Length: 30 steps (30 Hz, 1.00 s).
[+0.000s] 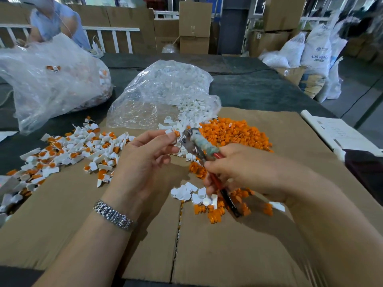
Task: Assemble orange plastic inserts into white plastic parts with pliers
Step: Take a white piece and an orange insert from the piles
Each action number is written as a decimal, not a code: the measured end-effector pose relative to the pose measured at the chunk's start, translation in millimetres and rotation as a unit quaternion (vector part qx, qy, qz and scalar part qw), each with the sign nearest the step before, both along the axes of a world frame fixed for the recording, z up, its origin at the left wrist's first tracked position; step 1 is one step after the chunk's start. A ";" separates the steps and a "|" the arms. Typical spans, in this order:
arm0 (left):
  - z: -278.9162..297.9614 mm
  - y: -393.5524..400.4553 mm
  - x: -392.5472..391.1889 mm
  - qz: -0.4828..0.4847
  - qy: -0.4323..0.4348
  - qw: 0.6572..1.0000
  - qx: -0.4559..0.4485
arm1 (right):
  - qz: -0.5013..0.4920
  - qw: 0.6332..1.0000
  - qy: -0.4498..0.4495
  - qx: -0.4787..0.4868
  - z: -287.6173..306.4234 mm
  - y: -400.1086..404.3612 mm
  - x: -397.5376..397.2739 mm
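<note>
Head view: the left hand (148, 151) pinches a white plastic part with an orange insert (173, 133) between thumb and fingertips, above the middle of the cardboard sheet (62, 214) spread on the table (259, 88). The right hand (244, 168) grips the red handles of the pliers (199, 145), whose metal head touches that part from the right. A heap of assembled pieces (68, 154) lies to the left, loose orange inserts (236, 131) to the far right, and a few white parts (190, 193) near the hands. Two clear plastic bags (165, 92) sit farther back. A metal watch (113, 215) circles the left wrist.
</note>
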<state>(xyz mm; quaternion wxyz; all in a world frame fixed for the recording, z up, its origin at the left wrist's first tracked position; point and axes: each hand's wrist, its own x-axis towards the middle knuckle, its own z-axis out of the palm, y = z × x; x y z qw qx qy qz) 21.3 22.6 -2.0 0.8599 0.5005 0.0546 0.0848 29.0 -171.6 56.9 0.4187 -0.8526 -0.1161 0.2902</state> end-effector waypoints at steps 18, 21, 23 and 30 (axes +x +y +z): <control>1.5 -4.5 -3.4 0.011 0.016 0.997 0.073 | -0.010 0.992 -0.128 -0.012 -19.7 19.3 -17.4; 0.8 -3.9 -2.8 0.013 0.011 0.997 0.071 | -0.028 0.989 -0.147 -0.001 -27.6 22.3 -15.1; 0.6 -3.4 -2.0 0.015 0.006 0.997 0.070 | -0.032 0.990 -0.141 0.004 -31.0 20.9 -12.9; -2.6 -1.5 -1.7 0.049 -0.013 0.992 0.112 | -0.015 0.997 0.011 0.076 -5.8 -9.1 -4.3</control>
